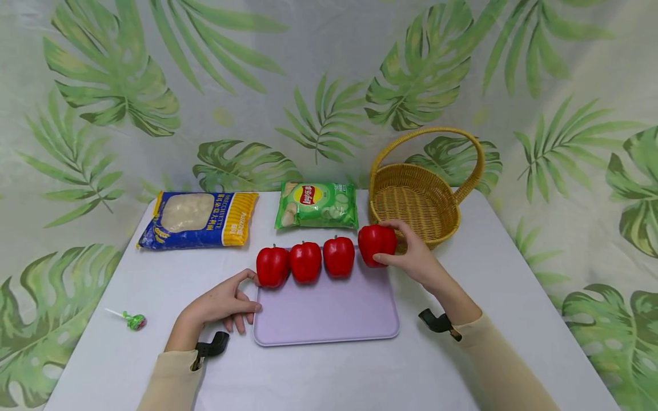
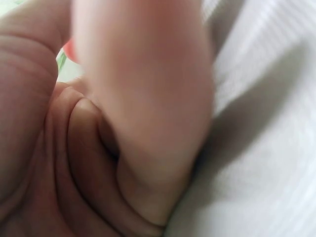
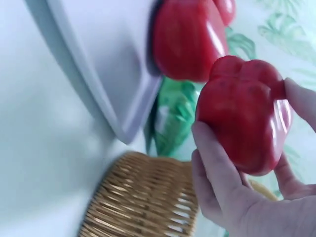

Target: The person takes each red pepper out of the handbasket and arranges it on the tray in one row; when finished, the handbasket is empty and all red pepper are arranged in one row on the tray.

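Note:
In the head view, my right hand (image 1: 413, 260) grips a red bell pepper (image 1: 377, 245) at the tray's far right corner. The right wrist view shows its fingers and thumb around that pepper (image 3: 242, 116), held apart from the neighbouring one. Three more red bell peppers, left (image 1: 273, 266), middle (image 1: 305, 262) and right (image 1: 338, 257), stand in a row along the far side of the lilac tray (image 1: 329, 314). My left hand (image 1: 223, 302) rests at the tray's left edge, index fingertip beside the leftmost pepper. Its fingers fill the left wrist view, blurred.
A wicker basket (image 1: 411, 197) with a tall handle stands at the back right, just behind my right hand. Behind the peppers lies a green chip bag (image 1: 317, 205). A blue and yellow pasta bag (image 1: 197, 220) lies back left, a green-wrapped lollipop (image 1: 135, 321) farther forward.

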### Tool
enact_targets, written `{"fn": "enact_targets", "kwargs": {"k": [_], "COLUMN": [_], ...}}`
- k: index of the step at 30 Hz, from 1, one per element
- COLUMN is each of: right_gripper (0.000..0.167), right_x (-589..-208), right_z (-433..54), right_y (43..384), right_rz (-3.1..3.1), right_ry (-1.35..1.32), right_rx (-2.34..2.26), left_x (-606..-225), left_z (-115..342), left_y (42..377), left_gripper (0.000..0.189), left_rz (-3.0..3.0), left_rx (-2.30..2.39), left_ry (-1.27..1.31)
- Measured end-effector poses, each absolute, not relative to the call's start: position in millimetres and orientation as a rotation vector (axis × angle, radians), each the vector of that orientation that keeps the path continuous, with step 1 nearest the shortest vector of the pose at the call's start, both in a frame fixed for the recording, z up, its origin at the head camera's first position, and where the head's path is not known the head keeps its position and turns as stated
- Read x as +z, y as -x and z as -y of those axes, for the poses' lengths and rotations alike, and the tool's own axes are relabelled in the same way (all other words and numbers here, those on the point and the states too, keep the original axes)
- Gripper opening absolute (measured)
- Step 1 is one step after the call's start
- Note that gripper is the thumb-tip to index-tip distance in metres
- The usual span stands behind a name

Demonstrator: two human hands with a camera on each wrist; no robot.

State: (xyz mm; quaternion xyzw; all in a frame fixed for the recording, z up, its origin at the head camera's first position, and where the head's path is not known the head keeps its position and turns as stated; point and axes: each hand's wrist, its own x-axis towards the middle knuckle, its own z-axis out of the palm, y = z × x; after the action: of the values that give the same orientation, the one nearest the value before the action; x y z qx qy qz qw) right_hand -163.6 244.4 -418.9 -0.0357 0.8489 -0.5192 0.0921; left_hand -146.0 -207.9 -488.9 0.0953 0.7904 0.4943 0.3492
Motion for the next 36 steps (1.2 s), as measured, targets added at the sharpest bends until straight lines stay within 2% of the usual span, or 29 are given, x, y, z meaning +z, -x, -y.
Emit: {"fn": "enact_targets", "kwargs": {"k": [22, 36], "right_gripper": [0.072, 0.08], "right_x": [-462, -462], "right_z": [-222, -225], "right_y": [166, 162], "right_rz": [-2.796, -2.798], "right_ry": [0.107, 0.163], "right_rx": [-1.248, -1.24], "left_x": [-490, -489], "left_z": [208, 209], "left_y": [146, 146], "left_gripper": [0.06, 0.059], "left_rz": [-2.058, -2.069], "left_rx": [1.275, 1.276], "left_ry": [-0.246, -0.238]}}
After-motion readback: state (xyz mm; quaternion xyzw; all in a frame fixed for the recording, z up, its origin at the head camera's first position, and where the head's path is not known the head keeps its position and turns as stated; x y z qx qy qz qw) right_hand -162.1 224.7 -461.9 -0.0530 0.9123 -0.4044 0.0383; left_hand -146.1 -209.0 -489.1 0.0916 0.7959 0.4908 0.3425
